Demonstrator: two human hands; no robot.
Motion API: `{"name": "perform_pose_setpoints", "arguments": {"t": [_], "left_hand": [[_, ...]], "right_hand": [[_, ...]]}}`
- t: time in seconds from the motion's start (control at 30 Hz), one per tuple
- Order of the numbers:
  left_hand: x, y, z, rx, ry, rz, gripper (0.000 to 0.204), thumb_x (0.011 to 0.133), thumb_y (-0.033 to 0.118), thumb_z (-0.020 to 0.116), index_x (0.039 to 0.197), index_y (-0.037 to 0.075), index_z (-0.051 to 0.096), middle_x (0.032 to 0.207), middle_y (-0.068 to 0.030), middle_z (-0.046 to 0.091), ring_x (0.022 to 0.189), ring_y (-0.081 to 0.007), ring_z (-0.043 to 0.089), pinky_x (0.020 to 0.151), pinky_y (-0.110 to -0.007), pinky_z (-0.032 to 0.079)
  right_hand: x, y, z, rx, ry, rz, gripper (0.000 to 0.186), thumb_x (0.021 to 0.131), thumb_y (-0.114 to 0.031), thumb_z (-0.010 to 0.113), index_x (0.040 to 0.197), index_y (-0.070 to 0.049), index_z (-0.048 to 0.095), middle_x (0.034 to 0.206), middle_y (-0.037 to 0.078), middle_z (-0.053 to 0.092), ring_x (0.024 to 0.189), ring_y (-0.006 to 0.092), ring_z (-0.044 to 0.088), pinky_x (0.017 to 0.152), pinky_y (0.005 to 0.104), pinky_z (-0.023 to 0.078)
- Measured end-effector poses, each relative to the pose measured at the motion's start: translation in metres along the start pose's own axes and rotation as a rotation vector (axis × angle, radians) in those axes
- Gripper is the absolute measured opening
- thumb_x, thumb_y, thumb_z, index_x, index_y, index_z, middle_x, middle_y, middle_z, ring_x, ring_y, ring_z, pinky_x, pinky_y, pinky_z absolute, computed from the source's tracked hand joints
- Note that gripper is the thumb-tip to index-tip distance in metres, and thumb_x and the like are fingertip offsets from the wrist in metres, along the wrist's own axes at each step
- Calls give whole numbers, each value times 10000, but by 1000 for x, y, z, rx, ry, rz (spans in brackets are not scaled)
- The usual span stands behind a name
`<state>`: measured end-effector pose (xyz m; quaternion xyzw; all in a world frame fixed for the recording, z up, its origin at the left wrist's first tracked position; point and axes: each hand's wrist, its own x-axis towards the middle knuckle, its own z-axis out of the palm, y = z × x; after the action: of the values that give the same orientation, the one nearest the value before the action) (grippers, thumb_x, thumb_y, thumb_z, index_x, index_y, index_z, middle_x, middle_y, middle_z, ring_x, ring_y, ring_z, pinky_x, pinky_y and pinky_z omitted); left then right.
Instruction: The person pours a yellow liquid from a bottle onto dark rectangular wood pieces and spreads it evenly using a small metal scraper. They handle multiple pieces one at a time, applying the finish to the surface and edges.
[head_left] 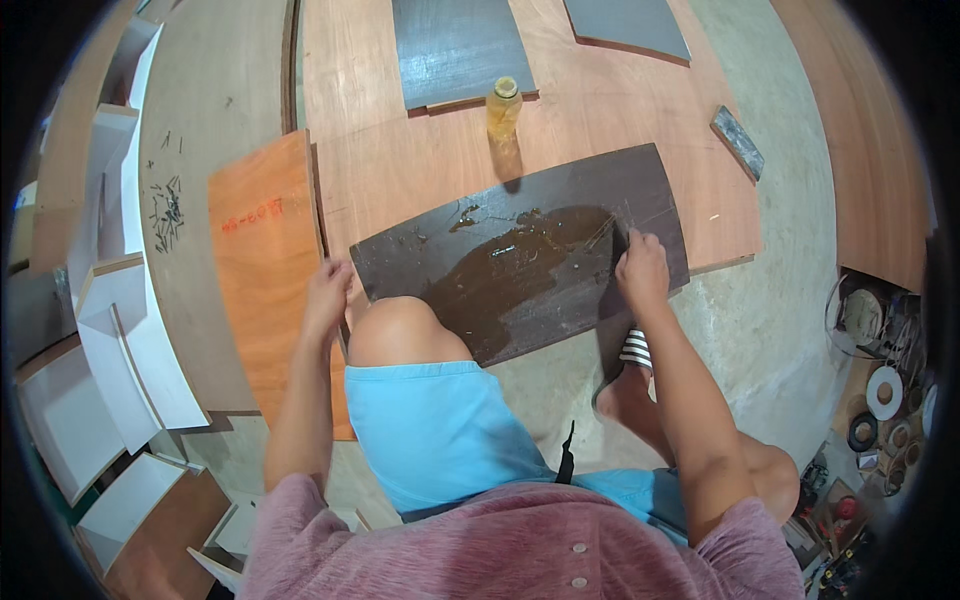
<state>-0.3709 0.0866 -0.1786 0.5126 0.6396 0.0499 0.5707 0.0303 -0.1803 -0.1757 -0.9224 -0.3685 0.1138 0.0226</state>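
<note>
Resting wet, the board (560, 296) seems stiff, slick, best held by dry edges (605, 166); left hand (328, 290) and right hand (645, 264) curled at its ends, grasp indiscernible.

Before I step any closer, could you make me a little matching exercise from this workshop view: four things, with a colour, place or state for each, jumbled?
Things:
1. bottle
2. orange board
3. dark board
4. small dark pieces

Descriptions:
A. wet-looking over part of its surface
B. scattered toward the left side of the picture
C. yellowish and standing upright
D. marked in red

Right pairs: 1-C, 2-D, 3-A, 4-B.
</note>
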Motion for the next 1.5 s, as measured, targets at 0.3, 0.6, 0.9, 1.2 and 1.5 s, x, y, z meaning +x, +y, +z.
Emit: {"name": "perform_pose_setpoints", "arguments": {"t": [0.3,0.6,0.9,1.2,1.5], "left_hand": [[-113,-90,23,-230,-4,-88,293,1045,287,503,1119,35,632,920,-15,609,840,-139,580,708,-325,483],[-145,-59,31,209,-38,112,331,1045,312,512,1193,40,631,1031,-56,652,919,-196,625,757,-366,507],[-113,-52,34,81,-173,24,357,1048,332,506,1236,57,635,1122,-85,679,978,-243,657,796,-399,524],[27,3,88,250,-1066,-6,367,1027,204,484,1340,47,590,1123,-1,655,1025,-150,575,920,-302,460],[67,71,104,1172,-393,513,579,885,258,699,1420,119,527,1320,-139,595,1229,-314,553,978,-445,473]], "right_hand": [[-4,-127,61,45,-185,-60,384,836,-174,675,1106,67,549,1106,287,552,1016,454,620,886,502,535],[-22,-152,45,11,-263,-303,371,827,-136,686,1125,44,556,1084,230,551,1018,414,613,871,482,547],[-7,-111,31,72,-181,-150,314,850,-117,618,1121,31,563,1100,249,558,1022,426,616,886,504,532],[62,19,-4,-2,-61,263,309,863,-119,570,1106,68,610,1170,319,584,1044,480,633,919,521,512],[77,3,25,45,-92,385,354,873,-145,581,1130,95,619,1187,321,593,1044,465,650,946,492,524]]}}
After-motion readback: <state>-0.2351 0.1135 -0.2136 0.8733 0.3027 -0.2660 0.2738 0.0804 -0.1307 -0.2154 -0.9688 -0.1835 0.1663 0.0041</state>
